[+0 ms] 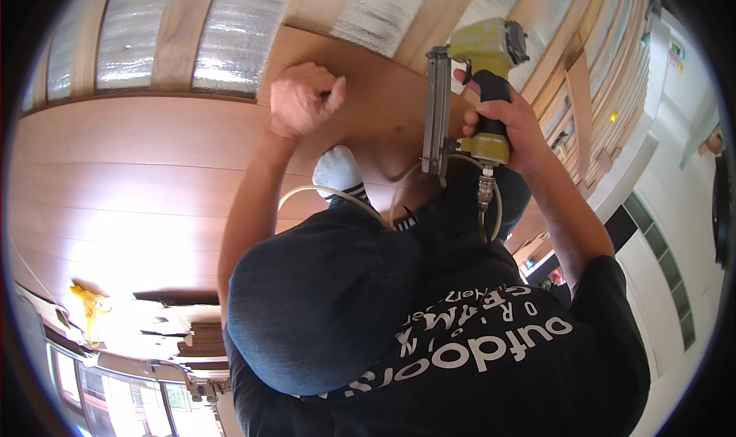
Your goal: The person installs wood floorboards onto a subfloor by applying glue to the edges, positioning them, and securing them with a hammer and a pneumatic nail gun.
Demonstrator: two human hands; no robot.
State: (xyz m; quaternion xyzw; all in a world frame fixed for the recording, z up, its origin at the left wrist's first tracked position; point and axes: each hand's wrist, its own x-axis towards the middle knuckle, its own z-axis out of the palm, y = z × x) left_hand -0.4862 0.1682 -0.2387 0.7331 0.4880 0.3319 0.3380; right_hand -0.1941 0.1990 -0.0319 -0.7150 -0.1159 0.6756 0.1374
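Note:
My right hand [515, 123] grips the black handle of a yellow pneumatic nail gun [477, 44], raised above the floor. Its long grey magazine [437, 111] is on the left side, and a clear air hose [497, 207] joins the metal coupling at the handle's end. My left hand [303, 100] is closed in a fist, with the thumb sticking out and nothing visible in it. It is over the reddish-brown floorboard [368, 73] at the edge of the laid boards; whether it touches is unclear. My sock-covered foot [337, 172] rests on the boards between my arms.
Beyond the boards, wooden battens [182, 34] alternate with silver foil sheeting [244, 34]. Long wood strips [590, 92] lie along the right by a white wall [690, 92]. Stacked boards [211, 337] and a yellow object [90, 303] are at lower left. Hose loops near my legs.

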